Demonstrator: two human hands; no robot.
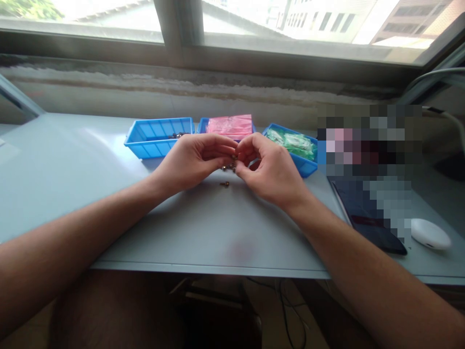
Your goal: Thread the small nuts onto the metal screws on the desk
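My left hand (194, 160) and my right hand (271, 167) meet above the table, fingertips almost touching. Small brass-coloured screws (229, 167) show between and just below the fingertips. Left thumb and fingers come together at these screws from one side; the right thumb and forefinger pinch at them from the other. How many each hand holds is hidden by the fingers. One loose screw (225, 184) lies on the table in front of the hands.
Behind the hands stand a blue bin (156, 148) with dark small parts, one with pink plastic bags (229, 127), and one with green bags (290, 143). A dark tablet (366, 223) and a white rounded case (430, 234) lie at right. The table's front edge (210, 269) is near.
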